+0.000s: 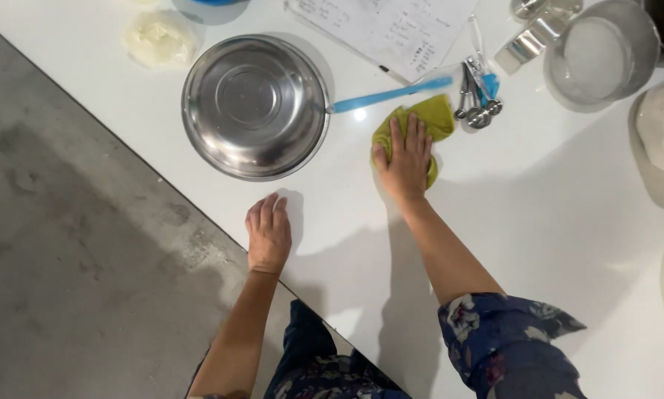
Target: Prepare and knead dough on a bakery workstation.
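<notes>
While the right hand (406, 159) lies flat on the cloth (428, 122), palm down with its fingers (413, 137) spread and released rather than clenched, the yellow-green cloth is pinned to the white table (539, 214) and bunches out ahead of the fingertips, toward the measuring spoons (478, 111); its long axis runs obliquely from the wrist side up and to the right. Left hand (268, 233) rests near the table's edge, fingers loosely curled and grasping nothing, well apart from the cloth and nearer to the steel bowl (255, 107), which stands just beyond it. A blue-handled tool (391, 94) lies between bowl and cloth, its handle end just beside the cloth's far corner. The right hand is thus the one on the cloth; bare table lies to its near side and right, while bowl, tool and spoons close in on the far side. A sheet of paper (391, 29) lies farther off
</notes>
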